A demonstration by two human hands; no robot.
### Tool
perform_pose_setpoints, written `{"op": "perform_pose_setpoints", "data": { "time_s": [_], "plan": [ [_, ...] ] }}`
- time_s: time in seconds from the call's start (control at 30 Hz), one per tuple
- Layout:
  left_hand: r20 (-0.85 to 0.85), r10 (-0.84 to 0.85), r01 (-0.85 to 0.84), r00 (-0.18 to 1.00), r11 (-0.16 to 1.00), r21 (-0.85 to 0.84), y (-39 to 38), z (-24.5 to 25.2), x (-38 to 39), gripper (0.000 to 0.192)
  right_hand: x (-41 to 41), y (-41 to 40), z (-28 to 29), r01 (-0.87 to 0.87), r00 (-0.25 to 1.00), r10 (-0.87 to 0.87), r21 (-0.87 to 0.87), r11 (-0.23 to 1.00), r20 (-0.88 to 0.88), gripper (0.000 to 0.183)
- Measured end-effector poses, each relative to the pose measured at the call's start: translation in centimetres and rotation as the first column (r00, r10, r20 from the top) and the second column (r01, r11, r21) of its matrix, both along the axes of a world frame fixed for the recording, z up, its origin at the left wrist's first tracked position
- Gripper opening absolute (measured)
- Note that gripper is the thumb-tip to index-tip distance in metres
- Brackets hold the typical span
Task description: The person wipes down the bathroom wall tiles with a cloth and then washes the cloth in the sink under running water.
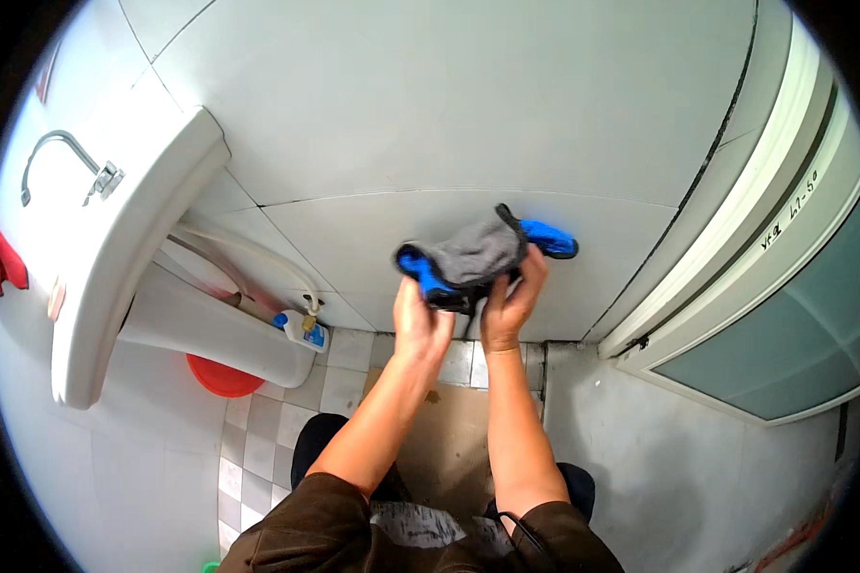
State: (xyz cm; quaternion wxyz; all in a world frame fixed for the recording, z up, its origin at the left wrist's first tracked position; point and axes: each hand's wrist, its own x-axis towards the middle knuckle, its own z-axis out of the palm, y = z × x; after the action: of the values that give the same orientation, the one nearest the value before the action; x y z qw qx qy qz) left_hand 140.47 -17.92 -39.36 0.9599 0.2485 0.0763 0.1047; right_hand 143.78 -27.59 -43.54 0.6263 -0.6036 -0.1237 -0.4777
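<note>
A grey and blue cloth item (476, 254) with black edging is held up in front of me, slightly blurred. It may be a small garment or a cover; its exact kind cannot be told. My left hand (421, 319) grips its lower left end, where blue fabric shows inside a black rim. On the right side, my right hand (510, 301) holds it from below and behind, with fingers partly hidden by the cloth. A blue flap sticks out past my right fingertips. Dark straps or folds hang between the two hands.
At left, a white washbasin (143, 215) with a metal faucet (104, 177) stands on a pedestal (208, 326). Near its foot are a white bottle (304, 331) and a red basin (223, 376). Red gloves (6, 261) hang far left. A framed glass door (774, 344) is at right; cardboard (444, 430) covers floor tiles.
</note>
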Motion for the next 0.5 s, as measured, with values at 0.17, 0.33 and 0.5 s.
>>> {"op": "perform_pose_setpoints", "data": {
  "time_s": [0.17,0.33,0.5],
  "plan": [
    [0.334,0.136,-0.159,0.933,0.986,0.043,3.6,3.3,-1.8,0.044,-0.8,3.2,1.9,0.017,0.999,0.003,-0.385,0.923,0.051,0.029],
    [0.566,-0.067,-0.482,0.822,0.447,0.754,4.9,2.1,2.1,0.043,0.9,1.7,5.6,0.164,0.985,-0.169,-0.462,0.871,0.032,0.016],
    [0.743,-0.422,-0.842,0.52,-0.398,0.363,-2.2,10.3,5.8,0.024,3.9,-1.5,8.3,0.144,0.989,-0.141,-0.071,0.987,0.048,0.032]
  ]
}}
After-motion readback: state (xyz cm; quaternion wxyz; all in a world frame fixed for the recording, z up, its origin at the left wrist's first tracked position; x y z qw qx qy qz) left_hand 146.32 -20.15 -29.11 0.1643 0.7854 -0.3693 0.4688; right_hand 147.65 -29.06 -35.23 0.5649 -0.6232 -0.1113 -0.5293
